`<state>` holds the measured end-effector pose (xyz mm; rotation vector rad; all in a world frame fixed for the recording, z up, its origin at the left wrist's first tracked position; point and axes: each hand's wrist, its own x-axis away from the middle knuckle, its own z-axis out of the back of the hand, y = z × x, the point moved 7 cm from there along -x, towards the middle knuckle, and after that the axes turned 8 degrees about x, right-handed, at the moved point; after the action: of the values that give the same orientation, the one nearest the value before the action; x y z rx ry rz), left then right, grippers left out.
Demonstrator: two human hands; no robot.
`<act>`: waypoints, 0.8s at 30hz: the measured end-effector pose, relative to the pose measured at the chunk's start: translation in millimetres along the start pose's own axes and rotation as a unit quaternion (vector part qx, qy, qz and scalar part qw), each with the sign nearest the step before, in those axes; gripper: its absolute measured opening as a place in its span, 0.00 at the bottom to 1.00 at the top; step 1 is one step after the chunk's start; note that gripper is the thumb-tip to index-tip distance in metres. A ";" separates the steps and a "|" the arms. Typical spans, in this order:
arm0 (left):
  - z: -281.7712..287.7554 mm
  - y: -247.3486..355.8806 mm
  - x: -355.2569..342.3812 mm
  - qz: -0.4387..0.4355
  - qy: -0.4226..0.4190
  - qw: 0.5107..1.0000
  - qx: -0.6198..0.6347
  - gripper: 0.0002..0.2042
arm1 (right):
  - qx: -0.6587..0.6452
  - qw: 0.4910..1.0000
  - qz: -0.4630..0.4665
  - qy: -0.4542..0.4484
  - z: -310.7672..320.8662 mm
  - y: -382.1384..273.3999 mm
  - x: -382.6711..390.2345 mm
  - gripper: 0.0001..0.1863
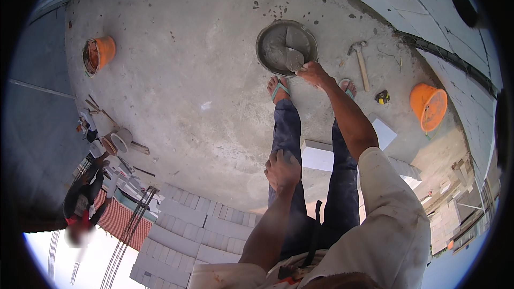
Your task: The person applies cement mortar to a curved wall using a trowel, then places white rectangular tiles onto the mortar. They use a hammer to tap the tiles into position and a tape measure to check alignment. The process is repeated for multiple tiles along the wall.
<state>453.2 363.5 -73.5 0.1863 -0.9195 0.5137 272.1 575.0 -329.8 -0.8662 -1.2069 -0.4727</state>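
Observation:
A round black tub (258,48) of wet grey mortar (274,53) stands on the floor just ahead of my feet. My right hand (314,74), at the near right rim, is closed round the handle of a trowel. The trowel's blade (294,60) dips into the tub and is smeared with mortar. My left hand (283,170) rests on my left knee with its fingers bent over the dark trousers and nothing visible in it.
A hammer (363,67), a tape measure (382,97) and an orange bucket (428,106) lie to the right. Pale blocks (317,155) sit by my legs. Another orange bucket (99,54) is far left. Stacked blocks (187,219) and a person (83,203) are at lower left.

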 end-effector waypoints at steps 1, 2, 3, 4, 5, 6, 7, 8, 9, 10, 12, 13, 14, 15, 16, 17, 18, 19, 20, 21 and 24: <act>1.9 3.4 -0.2 -0.003 -0.004 1.000 -0.003 0.25 | -0.003 0.999 0.046 0.012 7.3 17.5 10.7 0.22; 3.8 6.5 -0.5 -0.008 -0.009 1.000 -0.009 0.26 | -0.021 0.996 0.075 0.041 13.9 32.0 24.3 0.22; 6.5 7.9 -1.2 -0.010 -0.003 1.000 -0.009 0.26 | -0.038 0.991 0.106 0.071 20.1 42.7 41.1 0.21; 5.8 10.1 -2.6 -0.017 0.002 1.000 -0.009 0.26 | -0.054 0.984 0.134 0.107 29.0 51.1 61.8 0.21; 6.6 11.7 -3.4 -0.028 0.007 1.000 -0.011 0.27 | -0.060 0.980 0.151 0.113 31.7 58.3 80.5 0.20; 6.5 12.7 -2.8 -0.027 0.010 1.000 -0.013 0.27 | -0.062 0.976 0.165 0.126 40.1 65.9 103.8 0.20; 8.3 10.4 -1.0 -0.019 0.024 1.000 -0.005 0.27 | -0.069 0.978 0.164 0.109 49.1 51.1 134.5 0.19; 6.7 13.8 -2.1 -0.015 0.018 1.000 -0.014 0.27 | -0.083 0.980 0.143 0.114 66.5 51.5 175.1 0.19; 6.9 16.2 2.1 -0.016 0.020 1.000 -0.014 0.27 | -0.075 0.956 0.218 0.183 78.8 62.7 198.5 0.19; 7.6 22.6 4.9 -0.023 0.031 0.999 -0.029 0.25 | -0.101 0.946 0.224 0.211 95.8 77.0 230.8 0.19; 6.5 25.0 8.4 -0.037 0.046 0.998 -0.020 0.24 | -0.179 0.939 0.204 0.212 144.7 67.2 322.3 0.19; 5.5 29.5 10.5 -0.048 0.044 0.997 -0.029 0.24 | -0.160 0.928 0.201 0.270 178.2 72.5 373.2 0.19; 4.9 34.0 10.9 -0.052 0.044 0.997 -0.039 0.24 | -0.142 0.915 0.198 0.322 202.1 82.1 422.6 0.18; 3.8 42.3 9.7 -0.066 0.040 0.996 -0.046 0.24 | -0.125 0.902 0.195 0.363 219.2 86.6 469.6 0.18; 4.7 45.3 9.6 -0.069 0.042 0.995 -0.056 0.23 | -0.176 0.894 0.160 0.381 238.9 89.4 513.3 0.17; 5.0 47.6 11.1 -0.069 0.041 0.994 -0.068 0.23 | -0.098 0.868 0.156 0.461 261.3 92.0 558.9 0.18; 4.6 50.4 10.4 -0.068 0.048 0.994 -0.074 0.23 | -0.054 0.837 0.137 0.527 280.9 93.3 596.9 0.20; 4.4 52.4 8.5 -0.064 0.057 0.993 -0.077 0.22 | -0.005 0.826 0.086 0.557 299.8 102.6 626.9 0.21; 5.7 54.1 6.9 -0.056 0.068 0.993 -0.081 0.22 | 0.013 0.803 0.062 0.593 318.4 99.1 655.7 0.21; 6.7 57.6 7.7 -0.058 0.066 0.992 -0.087 0.21 | 0.066 0.756 0.042 0.650 333.6 100.5 683.7 0.21; 12.1 64.4 16.1 -0.070 0.060 0.990 -0.104 0.21 | 0.270 0.631 -0.073 0.723 370.2 111.0 743.0 0.21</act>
<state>420.6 420.2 -57.4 0.0295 -0.8293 0.2930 363.4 1024.2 371.1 0.2851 0.1741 -0.6585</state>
